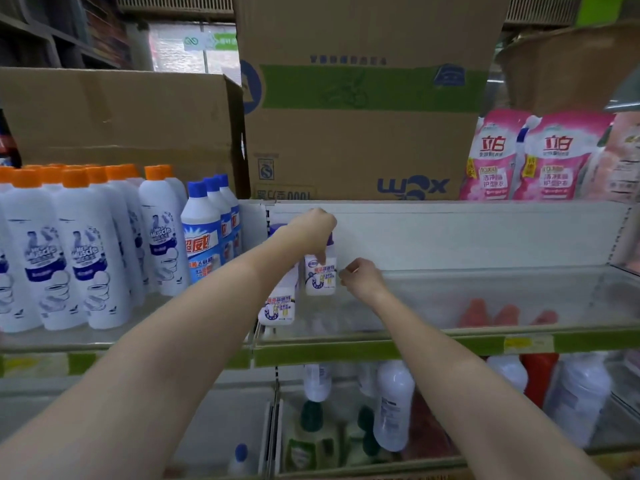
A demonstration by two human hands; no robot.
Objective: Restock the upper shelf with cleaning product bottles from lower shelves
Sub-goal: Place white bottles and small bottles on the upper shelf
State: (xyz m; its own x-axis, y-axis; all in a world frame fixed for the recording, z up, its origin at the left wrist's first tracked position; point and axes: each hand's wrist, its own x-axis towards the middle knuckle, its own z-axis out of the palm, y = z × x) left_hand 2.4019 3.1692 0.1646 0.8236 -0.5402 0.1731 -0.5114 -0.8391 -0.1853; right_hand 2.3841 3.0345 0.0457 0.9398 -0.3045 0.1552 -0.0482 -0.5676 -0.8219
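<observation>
Drain-cleaner bottle (320, 275), white with a purple cap, stands at the left end of the upper shelf (450, 341), against the white back panel, with a second like bottle (280, 308) just in front and left of it. The left hand (313, 228) grips it from above, fingers curled over the cap. The right hand (360, 277) sits just beside the bottle's right side, fingers curled; whether it touches the label cannot be told. Judgement: the bottle is being seated. Good practice is to set it upright, label forward, hard against the divider (258, 220), leaving the open run to the right for further stock.
</observation>
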